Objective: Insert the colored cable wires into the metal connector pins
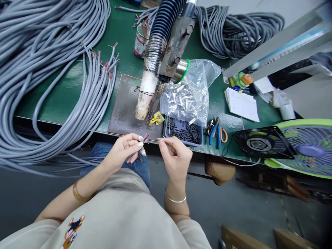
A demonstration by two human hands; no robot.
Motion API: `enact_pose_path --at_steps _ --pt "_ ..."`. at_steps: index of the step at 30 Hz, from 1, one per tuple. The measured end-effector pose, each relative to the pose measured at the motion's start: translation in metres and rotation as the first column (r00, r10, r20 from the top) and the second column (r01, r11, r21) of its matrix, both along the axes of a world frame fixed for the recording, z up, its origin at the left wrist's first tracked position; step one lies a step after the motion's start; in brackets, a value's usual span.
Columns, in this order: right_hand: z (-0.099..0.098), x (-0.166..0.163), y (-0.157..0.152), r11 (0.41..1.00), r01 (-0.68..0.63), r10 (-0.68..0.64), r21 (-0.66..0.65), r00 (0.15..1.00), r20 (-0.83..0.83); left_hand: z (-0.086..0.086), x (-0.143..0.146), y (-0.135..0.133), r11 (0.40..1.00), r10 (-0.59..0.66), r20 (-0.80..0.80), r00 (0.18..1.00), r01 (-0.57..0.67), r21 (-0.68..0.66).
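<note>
My left hand (128, 148) is closed in a pinch on a cable end, its thin coloured wires (146, 138) fanning out past the fingertips. To its right, my right hand (176, 154) is pinched shut, with a small gap between the two hands. Something thin and greenish shows at its fingertips, too small to name. Both hands are at the front edge of the bench, just before a brown board (121, 114). Above that board hang a soldering iron (155, 103) and a foil-wrapped hose (149, 83). A yellow piece (157, 118) lies near the iron's tip.
Large grey cable coils (59, 69) fill the left, another coil (233, 31) the back. Right of the board are a tray of black sleeves (185, 133), a plastic bag (192, 90), a solder spool (183, 71), pliers (216, 133), paper (242, 103) and a fan (261, 142).
</note>
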State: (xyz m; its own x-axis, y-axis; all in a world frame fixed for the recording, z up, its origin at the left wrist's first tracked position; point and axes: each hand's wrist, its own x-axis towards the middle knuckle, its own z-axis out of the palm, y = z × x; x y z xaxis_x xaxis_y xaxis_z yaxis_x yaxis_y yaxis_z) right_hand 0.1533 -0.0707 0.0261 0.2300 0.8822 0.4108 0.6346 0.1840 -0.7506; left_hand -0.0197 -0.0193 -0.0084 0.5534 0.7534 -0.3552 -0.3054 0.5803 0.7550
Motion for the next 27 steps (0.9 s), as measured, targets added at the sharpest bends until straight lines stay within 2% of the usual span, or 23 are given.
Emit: enact_pose_path --at_steps 4,8,11,20,24,27 --pt "-0.011 -0.005 0.010 0.985 -0.100 0.084 -0.138 0.989 -0.122 0.006 -0.003 0.002 0.998 0.015 -0.078 0.997 -0.011 0.057" --pt "-0.018 -0.009 0.017 0.960 -0.205 0.137 -0.188 0.936 -0.325 0.008 -0.004 0.004 0.995 0.012 -0.113 0.994 -0.001 0.096" --pt "-0.020 -0.011 0.020 0.948 -0.234 0.128 -0.217 0.902 -0.412 0.007 -0.003 0.004 0.993 0.022 -0.141 0.990 -0.006 0.115" --pt "-0.017 -0.014 0.023 0.954 -0.209 0.109 -0.214 0.909 -0.402 0.001 -0.004 0.001 0.990 0.075 -0.184 0.980 -0.050 0.135" --pt "-0.018 -0.014 0.023 0.952 -0.214 0.114 -0.218 0.911 -0.396 0.000 -0.006 0.003 0.991 0.029 -0.190 0.981 -0.003 0.136" --pt "-0.021 -0.013 0.024 0.942 -0.233 0.117 -0.239 0.901 -0.418 -0.002 -0.008 0.005 0.993 -0.024 -0.129 0.991 0.039 0.115"
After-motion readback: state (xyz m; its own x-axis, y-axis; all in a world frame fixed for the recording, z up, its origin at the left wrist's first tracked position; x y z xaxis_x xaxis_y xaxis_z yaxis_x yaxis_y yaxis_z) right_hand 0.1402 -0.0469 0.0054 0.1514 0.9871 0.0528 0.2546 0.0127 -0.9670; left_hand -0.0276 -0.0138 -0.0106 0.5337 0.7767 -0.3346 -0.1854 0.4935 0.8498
